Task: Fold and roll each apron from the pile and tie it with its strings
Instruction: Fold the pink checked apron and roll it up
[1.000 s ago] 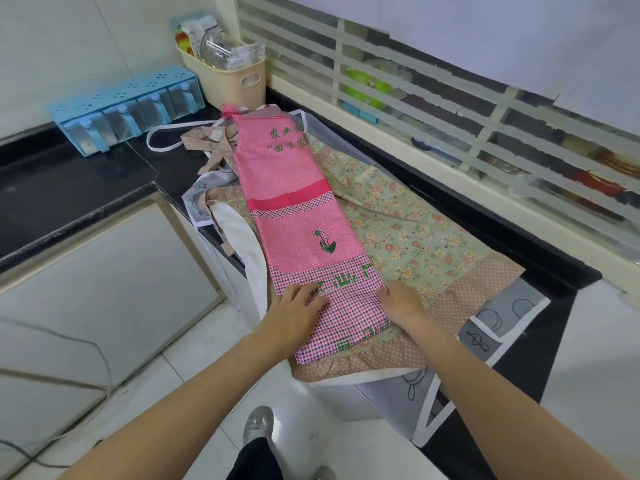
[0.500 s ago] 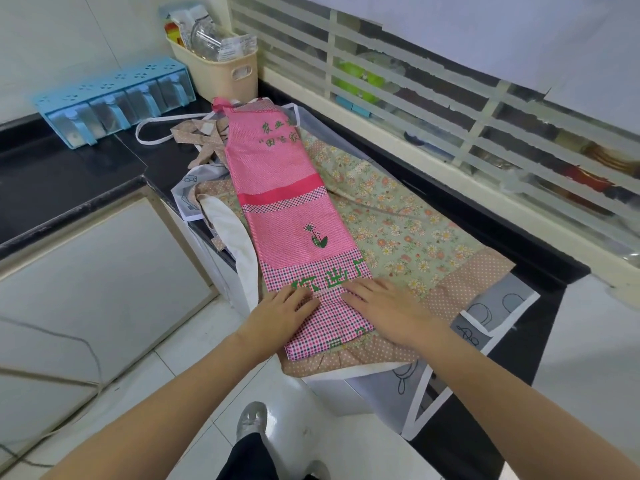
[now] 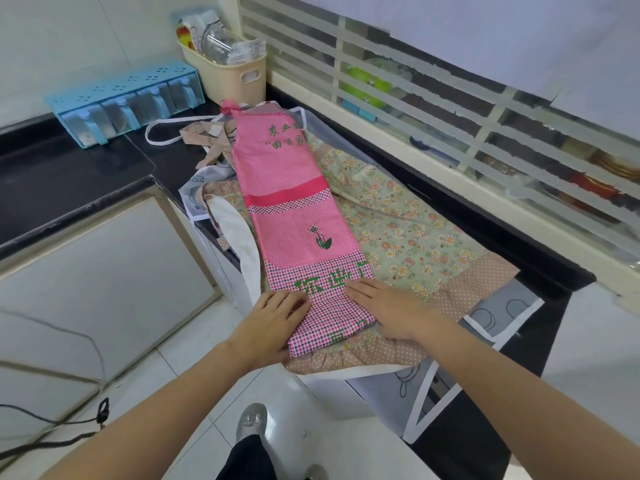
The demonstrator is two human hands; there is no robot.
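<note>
A: Item one: pink apron (image 3: 291,216). Folded lengthwise into a narrow strip, laid on top of the pile, bib end far, checked hem end near, at the surface (image 3: 69,174) edge.

B: Beneath it?

A: Floral apron (image 3: 408,237) spread flat; under that a grey-printed apron (image 3: 498,317) hanging over the near edge. Tan dotted strings (image 3: 211,136) and a white strap (image 3: 166,133) bunched at the far end.

B: Hands?

A: Left hand (image 3: 273,327) flat on the near left edge of the hem, fingers straight, gripping nothing. Right hand (image 3: 388,306) flat on the right side of the hem, fingers extended, pressing only.

B: Handling?

A: Likely thin cotton: light, limp, not slippery, not fragile. Layers apt to shift on the fabric below. Best taken at the near hem, both corners pinched, rolled tightly toward the bib.

B: Surroundings?

A: Blue spice rack (image 3: 124,98) far left; beige basket (image 3: 228,74) in the far corner.
</note>
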